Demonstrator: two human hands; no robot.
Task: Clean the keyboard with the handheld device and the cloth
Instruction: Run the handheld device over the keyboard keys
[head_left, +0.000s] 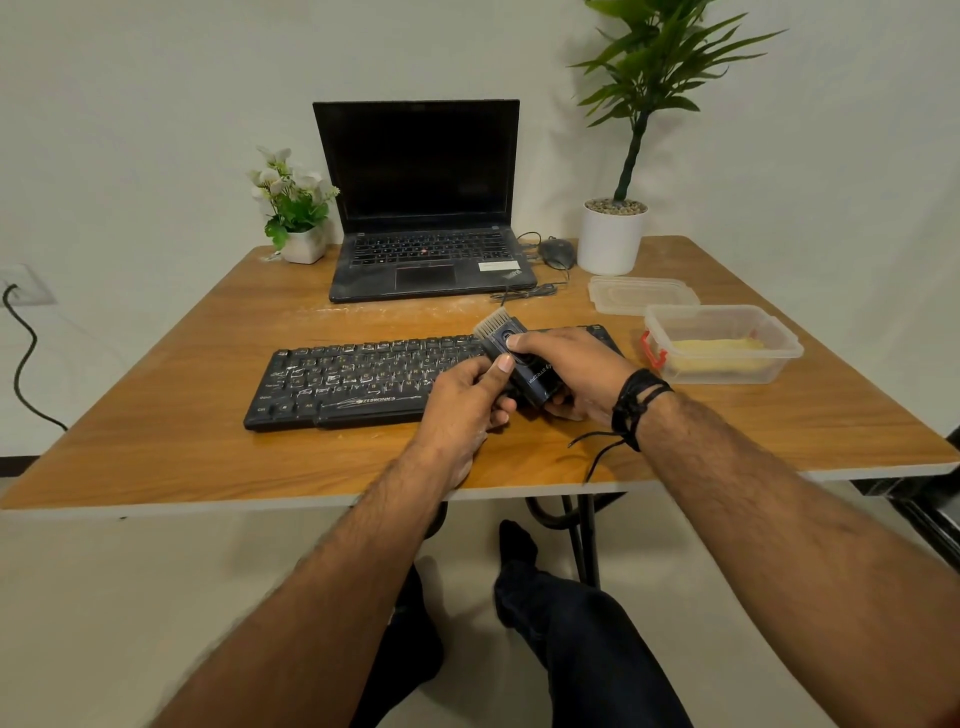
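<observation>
A black dusty keyboard (353, 376) lies across the middle of the wooden table (208, 457). Above its right part I hold a dark handheld device (524, 371) with a grey brush head pointing up and away from me. My right hand (569, 371) grips the device's body, thumb on its top. My left hand (462, 402) grips the device's near left side, thumb pressed against it. A yellow cloth (719, 351) lies inside a clear plastic box (779, 348) to the right of the keyboard.
An open laptop (426, 254) stands behind the keyboard, with a mouse (557, 253) and cable beside it. A small flower pot (301, 244) is back left, a tall potted plant (612, 239) back right. The box's lid (641, 295) lies behind the box.
</observation>
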